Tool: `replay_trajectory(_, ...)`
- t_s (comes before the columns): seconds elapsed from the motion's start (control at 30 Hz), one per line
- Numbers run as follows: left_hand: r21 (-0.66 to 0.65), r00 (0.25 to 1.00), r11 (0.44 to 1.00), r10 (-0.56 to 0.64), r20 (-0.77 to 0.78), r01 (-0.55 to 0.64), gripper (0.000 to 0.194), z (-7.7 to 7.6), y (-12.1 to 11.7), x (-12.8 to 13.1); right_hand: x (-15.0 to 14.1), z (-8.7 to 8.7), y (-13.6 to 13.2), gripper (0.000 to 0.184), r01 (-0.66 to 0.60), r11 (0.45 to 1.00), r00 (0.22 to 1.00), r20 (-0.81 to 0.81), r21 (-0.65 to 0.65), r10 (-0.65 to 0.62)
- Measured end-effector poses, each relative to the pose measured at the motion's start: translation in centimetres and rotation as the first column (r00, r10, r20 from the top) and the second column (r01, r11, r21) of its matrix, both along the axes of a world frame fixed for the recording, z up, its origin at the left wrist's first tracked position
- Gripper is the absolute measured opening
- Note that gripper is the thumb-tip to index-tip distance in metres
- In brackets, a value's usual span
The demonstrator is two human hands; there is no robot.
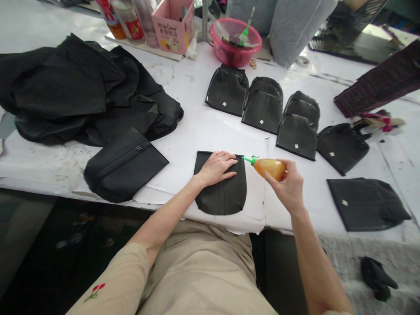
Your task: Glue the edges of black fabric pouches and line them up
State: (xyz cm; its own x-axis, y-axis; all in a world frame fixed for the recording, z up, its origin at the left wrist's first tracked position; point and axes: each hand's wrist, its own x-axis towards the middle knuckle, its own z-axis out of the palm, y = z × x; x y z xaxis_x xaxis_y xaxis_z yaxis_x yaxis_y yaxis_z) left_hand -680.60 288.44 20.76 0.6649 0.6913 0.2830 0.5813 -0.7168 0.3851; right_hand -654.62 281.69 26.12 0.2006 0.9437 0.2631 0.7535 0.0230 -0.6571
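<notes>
A black leather-like pouch piece [226, 194] lies flat before me, its straight edge away from me and its rounded end near the table's front. My left hand [218, 168] rests on it with fingers stretched out, pressing it down. In my right hand [290, 186] is a glue bottle [271, 168] of amber liquid, held sideways. Its green nozzle points left, and the tip is at the far right corner of the piece; whether it touches I cannot tell. To the left lies a similar black pouch [126, 168] with a small round stud.
A heap of black material [75, 92] covers the left of the white table [197, 127]. Several black pouches [262, 105] with small white tags lie along the right. Behind stand a pink bowl [229, 54] of tools, a pink box [167, 37] and jars [129, 24].
</notes>
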Motion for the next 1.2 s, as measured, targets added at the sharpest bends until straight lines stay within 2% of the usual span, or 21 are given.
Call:
replay_trajectory(0.23, -0.002, 1.000, 1.000, 0.002, 0.005, -0.002, 0.035, -0.2, 0.0, 0.0, 0.6, 1.0, -1.6, 0.067, -0.006, 0.998, 1.000, 0.007, -0.055, 0.007)
replay_trajectory(0.53, -0.008, 1.000, 1.000, 0.003, 0.004, -0.003, 0.036, -0.1, 0.0, -0.1, 0.4, 0.2, -1.3, 0.068, 0.032, 0.998, 0.998, -0.044, -0.061, -0.035)
replay_trajectory(0.8, -0.018, 1.000, 1.000, 0.004, 0.006, -0.004, 0.036, -0.1, 0.1, -0.1, 0.8, 0.4, -4.0, 0.067, 0.050, 0.995, 0.998, -0.033, -0.092, -0.053)
replay_trajectory(1.2, -0.019, 1.000, 1.000, 0.002, 0.004, -0.002, 0.037, 0.0, 0.1, -0.2, 0.7, 0.6, -6.7, 0.067, 0.087, 0.989, 0.994, -0.049, -0.117, -0.093)
